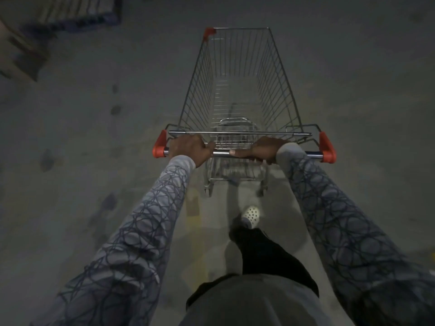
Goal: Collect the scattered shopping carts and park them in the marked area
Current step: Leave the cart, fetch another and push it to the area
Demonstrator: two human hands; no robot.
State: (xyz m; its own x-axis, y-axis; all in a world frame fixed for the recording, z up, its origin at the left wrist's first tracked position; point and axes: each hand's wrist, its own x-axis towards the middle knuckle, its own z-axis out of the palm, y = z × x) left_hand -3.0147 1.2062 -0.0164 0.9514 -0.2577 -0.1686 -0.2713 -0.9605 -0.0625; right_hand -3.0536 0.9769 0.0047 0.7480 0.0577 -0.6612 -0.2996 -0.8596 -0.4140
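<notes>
**Item 1.** Silver wire-mesh shopping cart with red plastic corner guards (237, 90): standing on the dull grey concrete floor (98, 142) directly ahead of the person, nose pointing away, basket carrying nothing. No marked parking area is showing clearly. A faint yellowish patch (193, 204) is lying under the rear wheels, too dim to identify.

**Item 2.** Chrome tubular handle bar with red end caps (221, 153): running crosswise at the near end of the cart.

**Item 3.** Left hand (188, 149): wrapping over the bar close to its left cap, fingers curled round it.

**Item 4.** Right hand (261, 150): clamping the bar right of centre, thumb lying along the tube. The two hands are sitting apart on the bar.

**Item 5.** White perforated clog (251, 215): stepping forward just behind the rear wheels. The person is judged to be wheeling the cart along.

**Item 6.** Stacked wooden pallets (26, 52): blurring at the far left, well apart from the cart.

**Hazards.**
- The leading foot is landing near the rear wheels, so a long stride is risking a clipped toe.
- Light is running low, so floor stains or bumps may be going unnoticed and jolting a wheel.
- The grip is sitting off-centre, so uneven pushing may be veering the cart toward the pallets.
</notes>
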